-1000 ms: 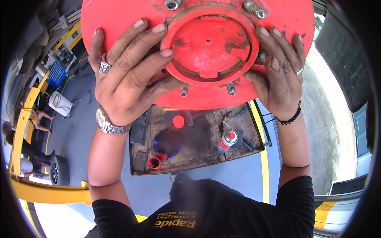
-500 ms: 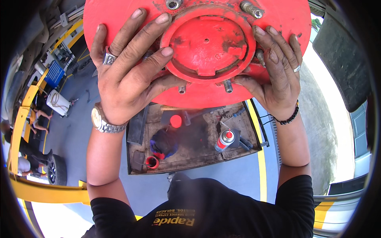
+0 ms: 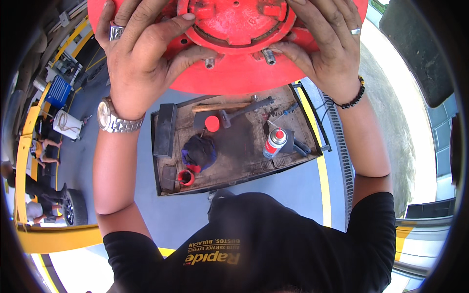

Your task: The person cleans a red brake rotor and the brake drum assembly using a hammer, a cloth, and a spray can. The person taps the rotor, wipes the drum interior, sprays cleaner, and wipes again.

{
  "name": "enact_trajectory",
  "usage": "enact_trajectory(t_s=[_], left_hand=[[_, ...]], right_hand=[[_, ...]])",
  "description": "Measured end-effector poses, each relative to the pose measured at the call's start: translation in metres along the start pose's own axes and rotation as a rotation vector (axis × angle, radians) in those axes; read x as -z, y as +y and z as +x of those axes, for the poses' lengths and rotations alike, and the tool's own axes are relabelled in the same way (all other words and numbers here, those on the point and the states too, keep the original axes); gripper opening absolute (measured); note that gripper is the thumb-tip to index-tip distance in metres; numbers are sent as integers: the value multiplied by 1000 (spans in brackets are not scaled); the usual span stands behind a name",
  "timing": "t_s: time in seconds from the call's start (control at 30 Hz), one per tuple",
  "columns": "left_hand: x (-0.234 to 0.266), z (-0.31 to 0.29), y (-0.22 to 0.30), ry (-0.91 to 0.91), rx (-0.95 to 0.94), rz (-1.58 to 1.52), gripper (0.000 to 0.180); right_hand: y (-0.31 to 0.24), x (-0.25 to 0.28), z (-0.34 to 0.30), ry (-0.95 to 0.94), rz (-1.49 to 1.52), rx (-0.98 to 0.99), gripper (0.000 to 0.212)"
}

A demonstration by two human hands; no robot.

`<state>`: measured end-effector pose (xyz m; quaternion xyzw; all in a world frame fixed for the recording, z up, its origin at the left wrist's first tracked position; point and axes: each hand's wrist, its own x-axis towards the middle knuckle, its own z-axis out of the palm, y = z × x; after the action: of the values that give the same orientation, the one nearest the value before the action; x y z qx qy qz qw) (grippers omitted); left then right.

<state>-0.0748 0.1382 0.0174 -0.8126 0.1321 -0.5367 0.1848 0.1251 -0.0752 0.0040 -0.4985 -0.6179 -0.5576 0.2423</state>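
Note:
A round red wheel hub (image 3: 235, 24) with a wide disc-like flange, a raised centre ring and threaded studs fills the top of the head view; its upper part is cut off. My left hand (image 3: 137, 61) grips it from the left, fingers spread over its face and thumb beside a lower stud. On the other side my right hand (image 3: 330, 53) grips it the same way, its thumb against another stud (image 3: 269, 56). Several fingertips run out of the picture. Whether the hub is fixed to something behind it cannot be seen.
Below stands a tool cart (image 3: 234, 171) bearing a hammer (image 3: 244, 111), a red-topped spray can (image 3: 275, 143), a red cap (image 3: 212, 123), a dark cloth (image 3: 199, 152) and a small red pot (image 3: 186, 177). Far left, people are near a tyre (image 3: 75, 207) and a yellow frame (image 3: 58, 238).
The hub and both my hands sit higher in the picture and slightly to the left. More of the cart, including the whole hammer, shows below. My grip looks the same.

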Motion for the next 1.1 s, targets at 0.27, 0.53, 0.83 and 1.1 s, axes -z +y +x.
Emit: enact_trajectory(t_s=[0.27,0.53,0.83,1.1], left_hand=[[20,29,44,-111,113,184,67],[32,34,13,-114,-54,310,65],[41,46,34,-243,-63,434,76],[50,55,29,-379,-96,411,79]], right_hand=[[-19,6,-51,64,194,-338,42],[-77,-46,-352,-765,293,-1215,44],[-38,-212,-357,-1430,316,-275,78],[-52,-229,-308,-1671,330,-385,78]])
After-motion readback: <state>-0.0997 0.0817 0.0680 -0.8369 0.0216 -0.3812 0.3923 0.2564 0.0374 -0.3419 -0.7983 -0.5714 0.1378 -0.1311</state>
